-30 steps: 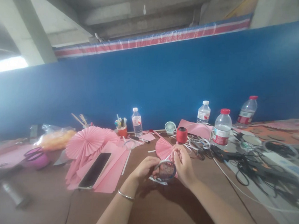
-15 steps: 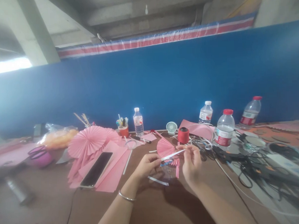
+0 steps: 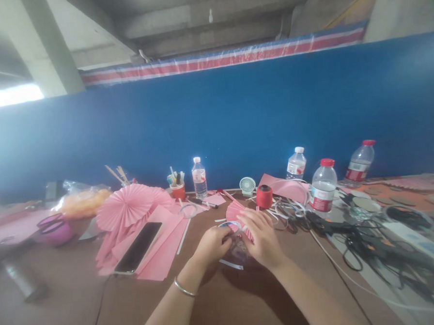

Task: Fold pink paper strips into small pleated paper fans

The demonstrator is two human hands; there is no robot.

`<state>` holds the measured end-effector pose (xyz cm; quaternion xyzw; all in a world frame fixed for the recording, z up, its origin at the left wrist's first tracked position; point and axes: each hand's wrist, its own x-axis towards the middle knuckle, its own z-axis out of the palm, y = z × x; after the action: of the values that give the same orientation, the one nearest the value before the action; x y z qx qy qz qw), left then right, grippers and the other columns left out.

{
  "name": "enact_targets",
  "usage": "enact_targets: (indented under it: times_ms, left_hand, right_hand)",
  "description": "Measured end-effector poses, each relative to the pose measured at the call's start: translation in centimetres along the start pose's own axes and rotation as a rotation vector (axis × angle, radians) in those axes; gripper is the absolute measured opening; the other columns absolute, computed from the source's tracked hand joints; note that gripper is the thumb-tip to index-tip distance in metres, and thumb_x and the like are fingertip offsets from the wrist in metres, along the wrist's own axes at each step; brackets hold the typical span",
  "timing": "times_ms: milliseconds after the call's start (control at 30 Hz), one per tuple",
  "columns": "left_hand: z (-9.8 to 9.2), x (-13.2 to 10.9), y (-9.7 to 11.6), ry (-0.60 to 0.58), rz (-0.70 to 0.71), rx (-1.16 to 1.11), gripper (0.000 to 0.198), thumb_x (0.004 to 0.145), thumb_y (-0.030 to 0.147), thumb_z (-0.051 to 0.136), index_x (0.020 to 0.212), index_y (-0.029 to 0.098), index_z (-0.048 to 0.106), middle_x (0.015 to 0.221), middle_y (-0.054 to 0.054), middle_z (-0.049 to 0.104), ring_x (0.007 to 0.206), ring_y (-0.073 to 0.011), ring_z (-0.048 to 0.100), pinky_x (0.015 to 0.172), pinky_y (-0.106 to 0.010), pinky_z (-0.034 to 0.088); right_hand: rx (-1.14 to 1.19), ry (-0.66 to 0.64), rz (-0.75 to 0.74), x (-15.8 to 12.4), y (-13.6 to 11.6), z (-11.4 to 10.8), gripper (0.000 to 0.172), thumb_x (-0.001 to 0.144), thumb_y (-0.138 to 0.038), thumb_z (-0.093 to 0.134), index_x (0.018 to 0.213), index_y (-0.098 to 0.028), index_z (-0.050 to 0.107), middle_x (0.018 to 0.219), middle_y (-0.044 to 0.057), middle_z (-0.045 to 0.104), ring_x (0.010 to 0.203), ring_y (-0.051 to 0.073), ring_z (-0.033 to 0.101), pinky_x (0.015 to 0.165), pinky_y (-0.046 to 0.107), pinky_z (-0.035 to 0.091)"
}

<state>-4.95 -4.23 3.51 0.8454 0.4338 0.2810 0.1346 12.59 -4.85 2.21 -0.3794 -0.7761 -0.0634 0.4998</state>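
Note:
My left hand (image 3: 211, 245) and my right hand (image 3: 262, 238) meet over the brown table, both closed around a roll of tape (image 3: 237, 251) that is mostly hidden under them. A thin white strip (image 3: 232, 224) curls up between my fingertips. A small pink pleated paper fan (image 3: 234, 212) lies just behind my right hand and touches it. Another white strip (image 3: 230, 264) lies on the table under my hands.
A larger pink fan (image 3: 126, 204), pink paper sheets (image 3: 162, 246) and a phone (image 3: 138, 246) lie to the left. Behind stand a red pen cup (image 3: 177, 189), water bottles (image 3: 322, 187), a red thread spool (image 3: 264, 197) and a small white fan (image 3: 247, 185). Tangled cables (image 3: 366, 242) fill the right.
Half a second ago my hands were apart, stretching a white strip between them. Now they have come together low over the tape roll and the strip curls between them.

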Motion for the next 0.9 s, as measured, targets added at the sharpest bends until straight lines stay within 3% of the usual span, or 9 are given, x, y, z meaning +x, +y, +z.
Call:
enact_targets:
  times_ms: [67,167,267,500,767,900]
  left_hand:
    - [0.0,0.0,0.0,-0.011,0.016,0.010,0.014,0.078,0.020,0.047,0.076,0.018,0.061,0.073,-0.003,0.062,0.066,-0.0156,0.054,0.061,-0.023,0.034]
    - [0.0,0.0,-0.1,-0.003,0.027,0.028,0.016,0.080,0.020,0.045,0.078,0.019,0.061,0.078,-0.003,0.063,0.071,-0.0166,0.055,0.065,-0.024,0.035]
    - [0.0,0.0,-0.2,0.008,0.027,0.046,0.018,0.083,0.023,0.044,0.080,0.018,0.061,0.079,-0.004,0.063,0.074,-0.0169,0.055,0.067,-0.025,0.036]
    - [0.2,0.3,-0.3,0.016,0.021,0.082,0.018,0.082,0.021,0.044,0.082,0.018,0.062,0.082,-0.004,0.064,0.075,-0.0174,0.055,0.069,-0.026,0.035]
    - [0.3,0.3,-0.4,-0.138,-0.137,-0.425,0.024,0.083,0.026,0.041,0.087,0.015,0.062,0.074,-0.002,0.061,0.065,-0.0127,0.052,0.061,-0.022,0.037]
    - [0.7,0.2,-0.9,-0.223,-0.247,-0.632,0.028,0.081,0.033,0.045,0.084,0.011,0.062,0.063,-0.001,0.055,0.053,-0.0098,0.047,0.053,-0.021,0.035]
  right_hand:
    - [-0.030,-0.137,-0.092,-0.1,0.1,0.4,0.036,0.083,-0.017,0.044,0.119,-0.021,0.050,0.118,0.009,0.053,0.115,0.025,0.042,0.099,0.047,0.025]
    - [0.051,-0.243,-0.083,-0.4,0.3,1.1,0.031,0.087,-0.018,0.040,0.116,-0.019,0.052,0.112,0.009,0.056,0.107,0.022,0.048,0.092,0.038,0.038]
    - [0.082,-0.219,-0.012,-0.7,0.4,1.3,0.026,0.088,-0.021,0.040,0.109,-0.018,0.055,0.103,0.009,0.059,0.096,0.021,0.053,0.082,0.034,0.044]
    - [0.070,-0.154,0.016,-0.9,0.4,1.3,0.020,0.087,-0.022,0.043,0.101,-0.019,0.058,0.091,0.008,0.059,0.084,0.021,0.054,0.074,0.033,0.043]
    - [0.034,-0.151,0.089,-0.7,0.3,1.4,0.008,0.081,-0.016,0.050,0.076,-0.018,0.055,0.071,0.003,0.054,0.074,0.019,0.048,0.070,0.031,0.034]
    - [0.169,-0.120,0.119,-0.9,0.0,1.1,0.008,0.079,-0.012,0.047,0.075,-0.018,0.051,0.073,0.002,0.051,0.071,0.016,0.047,0.065,0.026,0.036]
